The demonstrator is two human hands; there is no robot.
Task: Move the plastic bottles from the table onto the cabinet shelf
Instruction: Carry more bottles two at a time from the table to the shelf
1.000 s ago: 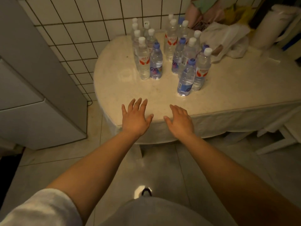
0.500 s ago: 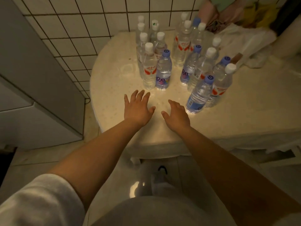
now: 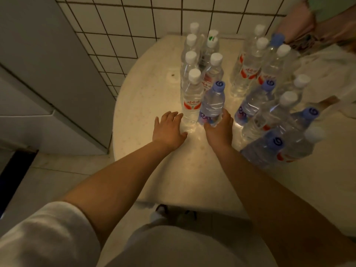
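Reached forward from the near edge of the round cream table (image 3: 146,105): left hand (image 3: 168,128) spread against the clear white-capped plastic bottle (image 3: 191,101), right hand (image 3: 219,130) curling around the blue-capped plastic bottle (image 3: 212,105) at frame centre; first pickup likely beginning

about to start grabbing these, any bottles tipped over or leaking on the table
Nothing stands out. Every bottle stands upright and capped on the table, with no puddle visible. One small dark speck marks the tabletop left of them.

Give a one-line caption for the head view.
Left hand and right hand reach the two nearest bottles on the table.
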